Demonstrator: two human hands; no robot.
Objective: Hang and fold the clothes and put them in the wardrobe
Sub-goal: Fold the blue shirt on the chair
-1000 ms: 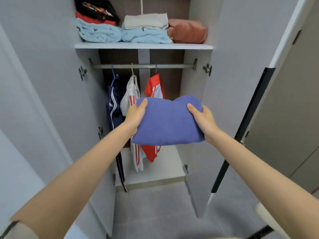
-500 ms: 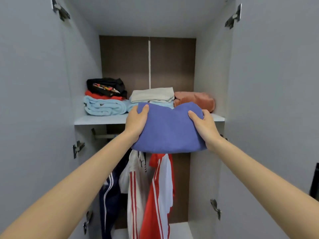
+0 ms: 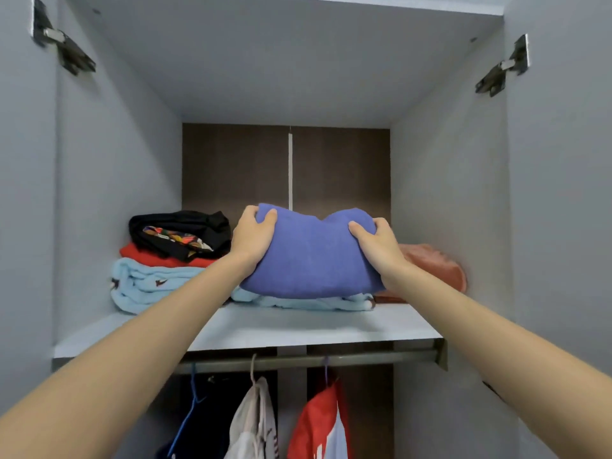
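Your left hand (image 3: pixel 253 235) grips the left end of the folded periwinkle-blue garment (image 3: pixel 311 256), thumb pressed onto its near face and fingers curled over its top edge. Your right hand (image 3: pixel 377 246) grips the right end in the same way, thumb on the front and the other fingers wrapped round out of sight behind the cloth. The bundle sags a little in the middle between your two grips. You hold it inside the upper compartment of the wardrobe, above the grey shelf (image 3: pixel 298 326), near the middle. Its lower edge meets a pale blue folded piece (image 3: pixel 308 303) lying on the shelf, though you cannot tell whether its weight is on that piece. To the left a stack stands on the same shelf: a pale blue towel (image 3: pixel 149 283) at the bottom, a red garment (image 3: pixel 145 255) on it, and a black garment with a coloured print (image 3: pixel 178 226) on top. To the right, just beside your right wrist, lies a salmon-pink folded item (image 3: pixel 433 266) against the side wall. Under the shelf runs the hanging rail (image 3: pixel 331 359), and from it hang a blue hanger (image 3: pixel 192 402) with dark clothing, a white garment (image 3: pixel 255 422) and a red and white garment (image 3: pixel 321 425). Both doors stand open, with a hinge (image 3: pixel 63 51) at the upper left.
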